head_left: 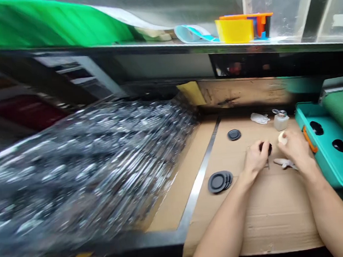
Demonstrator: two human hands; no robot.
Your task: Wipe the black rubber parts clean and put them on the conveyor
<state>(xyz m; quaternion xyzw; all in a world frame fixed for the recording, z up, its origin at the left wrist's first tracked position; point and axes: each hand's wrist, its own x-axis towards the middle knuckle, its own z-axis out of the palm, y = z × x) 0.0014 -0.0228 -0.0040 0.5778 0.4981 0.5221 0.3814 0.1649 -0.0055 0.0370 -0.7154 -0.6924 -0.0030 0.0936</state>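
Note:
My left hand (pixel 256 156) is closed on a small black disc (pixel 270 149), its edge showing past the fingers. Pinched in my right hand (pixel 296 148) is a small cream-coloured pad (pixel 282 137), partly hidden by the fingers. Under that hand lies a whitish crumpled piece (pixel 284 163) on the cardboard sheet (pixel 281 211). A stack of dark grey round discs (pixel 220 182) rests left of my left forearm, and another dark disc (pixel 234 134) lies farther back. Behind my right hand stands a squat pump bottle (pixel 281 120).
A teal tray (pixel 330 158) with black round pieces (pixel 340 145) borders the right side. Blurred clear plastic packs (pixel 88 171) cover the left. A crumpled white wipe (pixel 260 118) lies at the back. Overhead, a shelf (pixel 164 48) carries a yellow bin (pixel 235 31).

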